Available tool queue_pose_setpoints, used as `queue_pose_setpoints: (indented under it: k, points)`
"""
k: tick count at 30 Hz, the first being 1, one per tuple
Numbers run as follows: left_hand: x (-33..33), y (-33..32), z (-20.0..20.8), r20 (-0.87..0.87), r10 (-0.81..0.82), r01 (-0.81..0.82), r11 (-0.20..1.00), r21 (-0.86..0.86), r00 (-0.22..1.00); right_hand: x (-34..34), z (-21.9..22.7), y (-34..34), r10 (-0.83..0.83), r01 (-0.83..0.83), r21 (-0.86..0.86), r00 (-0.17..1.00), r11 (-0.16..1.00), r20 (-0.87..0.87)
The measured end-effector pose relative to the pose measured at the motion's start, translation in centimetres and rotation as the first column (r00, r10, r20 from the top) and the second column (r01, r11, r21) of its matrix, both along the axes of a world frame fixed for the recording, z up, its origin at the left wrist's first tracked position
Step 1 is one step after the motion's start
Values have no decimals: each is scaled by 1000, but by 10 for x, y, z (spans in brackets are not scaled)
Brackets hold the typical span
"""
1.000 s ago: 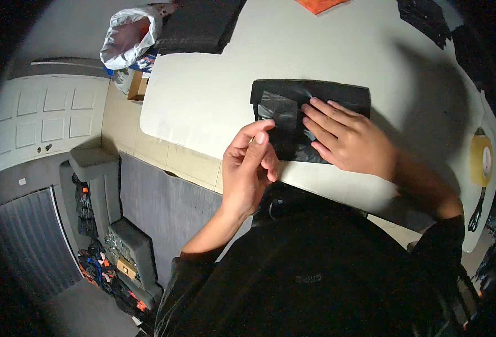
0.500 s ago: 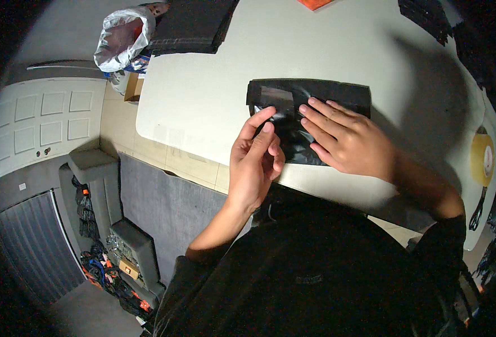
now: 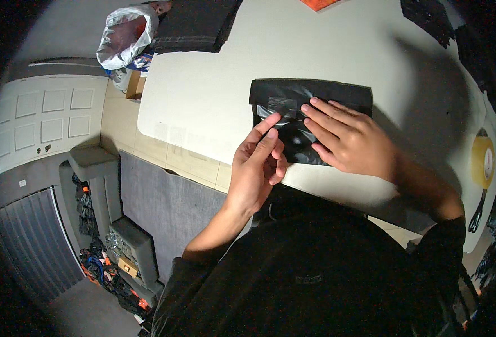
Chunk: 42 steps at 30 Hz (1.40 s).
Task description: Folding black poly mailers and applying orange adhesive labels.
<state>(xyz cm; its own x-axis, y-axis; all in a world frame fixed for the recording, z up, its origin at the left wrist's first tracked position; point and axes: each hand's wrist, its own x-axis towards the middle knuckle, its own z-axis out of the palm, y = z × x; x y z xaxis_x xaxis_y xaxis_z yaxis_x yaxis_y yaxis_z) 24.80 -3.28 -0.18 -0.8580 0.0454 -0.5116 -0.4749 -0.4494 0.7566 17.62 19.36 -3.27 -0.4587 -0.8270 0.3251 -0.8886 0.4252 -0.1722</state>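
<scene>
A black plastic bag [image 3: 343, 92] lies flat near the front edge of the white table, its surface shiny and creased. A small clear, glossy patch [image 3: 282, 104] shows on its left part. My right hand [image 3: 352, 140] rests flat on the bag's right half, fingers stretched toward the left. Over the bag's left lower edge is my left hand [image 3: 259, 160]. Its index finger and thumb reach out with a gap between the tips, and the other fingers curl loosely. Whether the left fingertips touch the plastic is hard to tell.
Stacked black bags [image 3: 194, 25] lie at the far left, beside a white-lined bin [image 3: 125, 36]. A yellowish tape roll [image 3: 482, 160] sits on the table's right side. An orange item [image 3: 317, 4] is at the far edge. Grey sofa pieces [image 3: 90, 174] stand left.
My left hand has shifted slightly right and toward me. The clear patch on the bag sits a little nearer to me. My right hand stays in place on the bag.
</scene>
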Motion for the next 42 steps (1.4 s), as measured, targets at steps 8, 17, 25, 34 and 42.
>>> queue_pose_setpoints:
  k: [8, 17, 25, 34, 42]
  points:
    - [2, -2, 2, 49, -4, 2, 999, 32, 999, -26, 18, -22, 100, -91, -56, 978, 994, 185]
    - [26, -27, 17, 120, -58, 20, 955, 297, 991, -33, 3, -25, 159, -175, 104, 976, 979, 150]
    - [45, -46, 20, -351, -247, -199, 483, -853, 903, -32, 17, -37, 166, -184, 167, 979, 969, 120]
    - [22, -38, 4, -237, -457, -297, -62, -953, 857, -82, 12, -41, -99, 149, -234, 972, 961, 211]
    - [7, -48, -5, -299, -387, -295, 71, -953, 872, -90, 8, -45, -57, 236, -283, 851, 930, 522]
